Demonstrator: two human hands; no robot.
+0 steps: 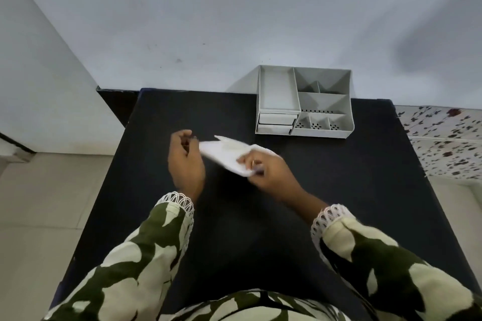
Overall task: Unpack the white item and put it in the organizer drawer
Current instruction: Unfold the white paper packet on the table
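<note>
A flat white packet (224, 154) hangs a little above the black table (339, 190), held between both hands. My right hand (268, 172) grips its right lower end. My left hand (185, 161) has its fingertips at the packet's left edge, where a loose flap sticks up. The grey organizer (303, 101) stands at the table's far edge, right of centre, with several open compartments on top and two small drawers (276, 124) at its front left, both pushed in.
A white wall rises right behind the table. Tiled floor lies to the left. A floral-patterned cloth (443, 138) covers a surface to the right of the table. My patterned sleeves fill the lower frame.
</note>
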